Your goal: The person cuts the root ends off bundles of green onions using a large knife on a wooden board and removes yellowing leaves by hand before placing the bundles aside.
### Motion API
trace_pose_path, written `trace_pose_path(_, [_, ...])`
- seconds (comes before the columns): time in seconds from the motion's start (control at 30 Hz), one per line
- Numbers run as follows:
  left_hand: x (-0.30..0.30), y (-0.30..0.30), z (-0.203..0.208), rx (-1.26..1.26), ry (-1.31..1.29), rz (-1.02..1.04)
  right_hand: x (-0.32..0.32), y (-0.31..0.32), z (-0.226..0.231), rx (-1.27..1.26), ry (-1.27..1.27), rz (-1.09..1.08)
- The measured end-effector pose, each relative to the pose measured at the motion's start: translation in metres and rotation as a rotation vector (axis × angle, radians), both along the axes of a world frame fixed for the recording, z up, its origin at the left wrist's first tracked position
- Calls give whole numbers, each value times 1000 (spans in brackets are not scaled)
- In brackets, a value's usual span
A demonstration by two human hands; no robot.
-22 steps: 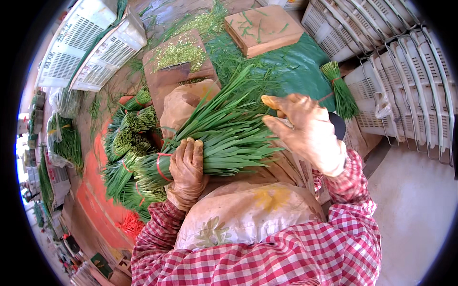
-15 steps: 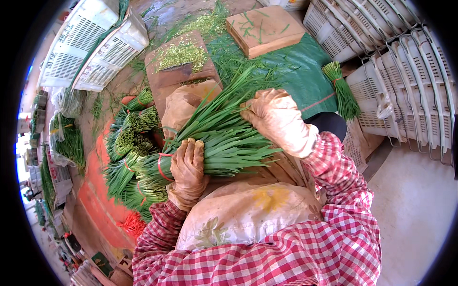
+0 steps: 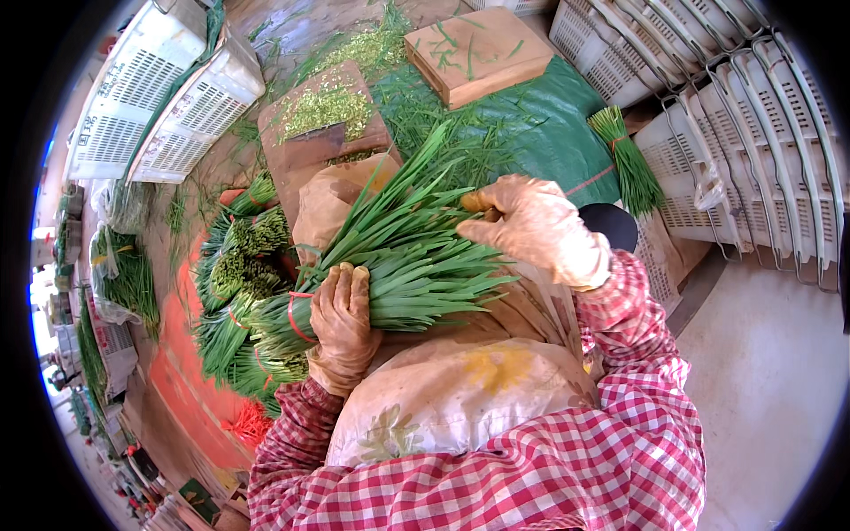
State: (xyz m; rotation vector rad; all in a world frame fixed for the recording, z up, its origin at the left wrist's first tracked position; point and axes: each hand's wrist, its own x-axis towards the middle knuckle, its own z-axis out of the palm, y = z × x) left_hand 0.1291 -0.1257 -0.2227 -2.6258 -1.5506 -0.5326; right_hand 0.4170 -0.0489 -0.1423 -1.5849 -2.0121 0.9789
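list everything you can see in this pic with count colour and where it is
held bundle: 1, green, red-banded, centre
red-orange mat: 1, left
piled bundles: several, green, left, by the mat
red bands: a heap, red, lower left
bagged bundle: 1, green, far left
left crates: at least 2, white, upper left
brown board: 1, upper centre-left
clippings: many, pale green, on the board
brown block: 1, top centre
green sheet: 1, upper centre
lone bundle: 1, green, beside right crates
right crates: several, white, upper right
apron: 1, pale, stained, lap
checked sleeves: 2, red-white
left grip: 1, tan-gloved, around held bundle
right grip: 1, tan-gloved, by leaf tips
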Motion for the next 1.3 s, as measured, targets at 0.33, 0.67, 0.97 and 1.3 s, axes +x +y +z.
trace_pose_path(0.33, [-1, 6, 5, -34, 30, 15, -23, -8, -13, -480, 824, -231])
trace_pose_path(0.67, [18, 40, 24, -292, 80, 97, 14, -42, 28, -55, 620, -67])
trace_pose_path(0.97, [32, 38, 24, -183, 151, 72, -52, -42, -9, -1, 140, 100])
trace_pose_path(1.3, [71, 29, 11, -220, 450, -120, -24, -60, -9, -267, 778, 542])
